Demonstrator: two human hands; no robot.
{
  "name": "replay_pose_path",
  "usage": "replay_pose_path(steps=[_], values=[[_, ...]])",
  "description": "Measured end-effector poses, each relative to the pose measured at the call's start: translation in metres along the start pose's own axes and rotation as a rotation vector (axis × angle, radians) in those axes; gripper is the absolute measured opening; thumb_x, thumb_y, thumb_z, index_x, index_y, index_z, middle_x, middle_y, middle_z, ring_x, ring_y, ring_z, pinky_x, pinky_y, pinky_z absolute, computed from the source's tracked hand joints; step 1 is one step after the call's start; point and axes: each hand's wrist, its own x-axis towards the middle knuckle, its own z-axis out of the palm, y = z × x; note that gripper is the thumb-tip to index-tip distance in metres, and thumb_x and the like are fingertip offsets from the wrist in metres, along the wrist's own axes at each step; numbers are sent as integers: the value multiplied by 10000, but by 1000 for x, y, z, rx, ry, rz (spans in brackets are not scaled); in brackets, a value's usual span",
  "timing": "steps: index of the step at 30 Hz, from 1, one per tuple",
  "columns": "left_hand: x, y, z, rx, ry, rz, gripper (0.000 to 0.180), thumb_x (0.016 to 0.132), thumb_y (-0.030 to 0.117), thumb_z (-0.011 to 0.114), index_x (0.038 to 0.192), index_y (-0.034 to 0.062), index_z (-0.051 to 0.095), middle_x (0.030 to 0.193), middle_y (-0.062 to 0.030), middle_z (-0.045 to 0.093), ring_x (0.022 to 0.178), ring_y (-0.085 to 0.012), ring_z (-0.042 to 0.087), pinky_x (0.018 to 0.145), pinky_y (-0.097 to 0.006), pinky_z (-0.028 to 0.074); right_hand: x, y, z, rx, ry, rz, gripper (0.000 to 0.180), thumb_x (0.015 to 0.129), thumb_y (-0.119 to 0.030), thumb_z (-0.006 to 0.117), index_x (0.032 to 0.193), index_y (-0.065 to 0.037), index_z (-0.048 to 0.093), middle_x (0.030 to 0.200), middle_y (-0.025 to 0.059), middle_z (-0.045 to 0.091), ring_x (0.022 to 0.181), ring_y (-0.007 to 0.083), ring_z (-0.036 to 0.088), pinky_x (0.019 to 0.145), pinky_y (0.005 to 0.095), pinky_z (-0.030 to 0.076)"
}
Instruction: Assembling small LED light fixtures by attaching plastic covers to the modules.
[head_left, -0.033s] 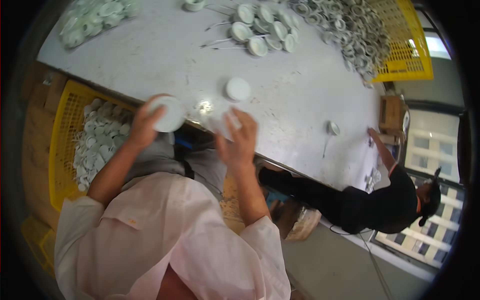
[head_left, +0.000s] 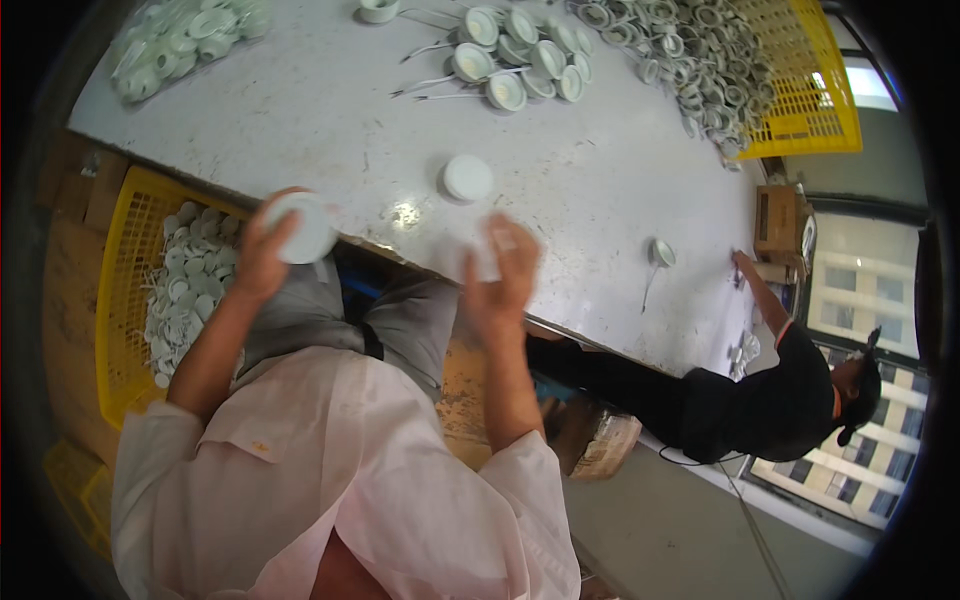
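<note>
My left hand (head_left: 263,255) is closed around a round white disc-shaped lamp (head_left: 306,230), held above the table's near edge. To its right, over the same edge, my right hand (head_left: 502,275) has thumb and fingers apart. Motion smears it, and nothing held can be made out between the fingers. A second round white lamp (head_left: 468,178) lies on the white table (head_left: 330,130), just beyond my right hand and not touching it.
Several lamps with wires (head_left: 510,60) lie at the far side, near a heap of rings (head_left: 715,70) and a yellow crate (head_left: 815,90). Another yellow crate (head_left: 118,300) holds small white parts at left. A single wired lamp (head_left: 661,253) lies toward a co-worker in black (head_left: 760,415).
My right hand has shifted right, away from my left hand. My left hand, still holding the white lamp, sits slightly farther left. The whole view has shifted a little.
</note>
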Motion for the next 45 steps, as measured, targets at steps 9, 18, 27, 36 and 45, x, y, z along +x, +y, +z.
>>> replay_pose_path(steps=[9,18,27,36,45], values=[[-54,8,-221,455,696,-195,419,976,291,413,1304,37,472,1175,-108,558,1022,-189,578,772,-310,492,-68,269,-195,-1079,362,659,302,809,-212,643,1062,-49,670,1056,188,630,1028,355,555,894,452,440],[-133,-73,-371,521,987,-493,484,910,196,475,1366,46,405,1209,-137,541,1011,-256,572,745,-376,491,-60,264,-188,-779,214,1100,235,827,-208,613,973,-32,670,965,151,673,860,303,648,796,380,504],[-66,-25,-128,513,322,-262,319,903,173,583,1167,-1,541,989,-111,679,843,-162,664,690,-260,520,-70,155,-104,73,325,985,165,890,-160,589,963,-13,589,785,14,563,714,74,517,640,216,433],[2,-15,97,205,-350,19,823,720,57,779,1388,17,300,1360,-152,467,1195,-209,498,905,-325,462,-64,-23,30,766,18,743,46,892,-27,563,933,-13,581,903,18,565,841,85,521,783,223,430],[-2,-13,59,459,-42,188,689,685,139,813,1251,-13,451,1138,-115,596,1059,-190,577,922,-327,465,3,-11,32,298,11,833,234,838,-109,666,1017,31,609,791,54,603,693,109,573,653,257,483]])
